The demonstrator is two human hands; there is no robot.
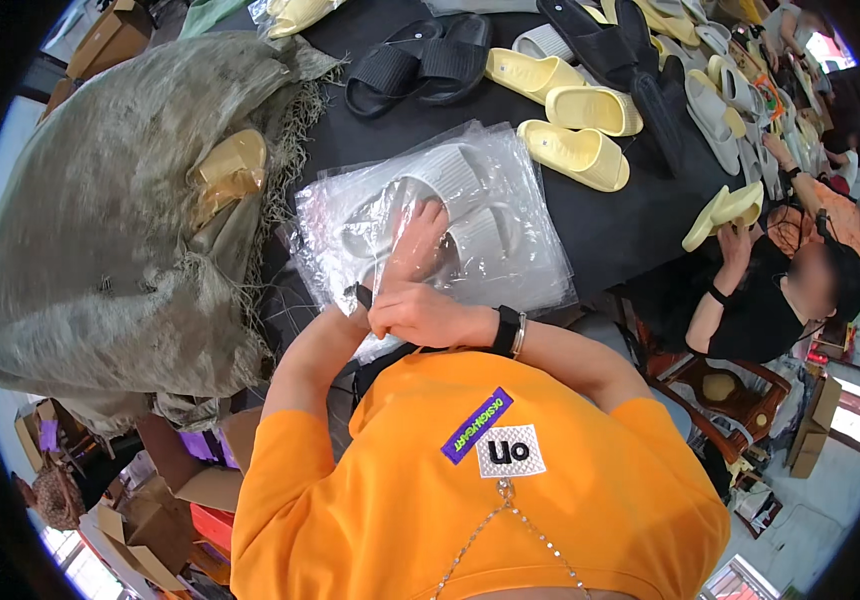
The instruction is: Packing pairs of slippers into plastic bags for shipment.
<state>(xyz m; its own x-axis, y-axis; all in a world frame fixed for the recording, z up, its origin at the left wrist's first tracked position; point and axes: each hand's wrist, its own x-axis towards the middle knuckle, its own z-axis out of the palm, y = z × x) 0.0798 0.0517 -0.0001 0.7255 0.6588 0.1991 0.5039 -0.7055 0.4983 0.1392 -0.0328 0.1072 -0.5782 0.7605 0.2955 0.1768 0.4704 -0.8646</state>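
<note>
Nearest me, through the head camera, is the wearer's bright orange top [370, 510] at six o'clock. Near centre, the right hand [425, 315] sits against the left wrist, fingers curled close together; I can't tell whether they pinch any film. Towards twelve, the left hand [418, 240] lies among the pale grey ribbed slides [450, 175], fingers bunched; glare stops me telling whether it grips or is under the plastic.

Those slides lie at twelve to one o'clock, on or within glossy clear plastic bags [540, 275] stacked on the black table [615, 225]. I judge the step to be bagging the pair; the next move calls for settling both flat and keeping the bag's mouth open.

Between nine and ten, a bulging grey-green woven sack [100, 250] shows one wrapped yellow slide [235, 165]; its other contents are hidden. At eight, an open brown cardboard box [215, 487] holds something purple [208, 447]. Farther off, between two and three, a co-worker's hand [735, 245] holds pale yellow slippers [725, 212].
</note>
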